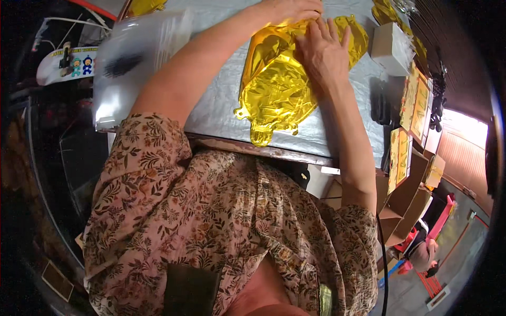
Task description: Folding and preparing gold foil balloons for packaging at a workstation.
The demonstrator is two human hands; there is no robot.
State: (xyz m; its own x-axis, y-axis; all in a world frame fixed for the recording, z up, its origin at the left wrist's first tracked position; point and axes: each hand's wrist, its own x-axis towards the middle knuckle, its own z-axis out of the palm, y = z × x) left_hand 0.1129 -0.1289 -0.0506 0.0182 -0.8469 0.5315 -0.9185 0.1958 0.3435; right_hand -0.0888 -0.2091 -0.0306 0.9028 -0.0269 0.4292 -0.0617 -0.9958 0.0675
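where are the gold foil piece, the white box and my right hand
Gold foil piece (279, 81), head view: the crinkled middle of its sheet.
White box (387, 48), head view: its pale side.
Right hand (326, 59), head view: the back of the hand.

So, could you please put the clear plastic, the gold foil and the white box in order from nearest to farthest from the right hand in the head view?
1. Gold foil: directly beneath the right hand.
2. White box: to the hand's right.
3. Clear plastic: well off to the hand's left.
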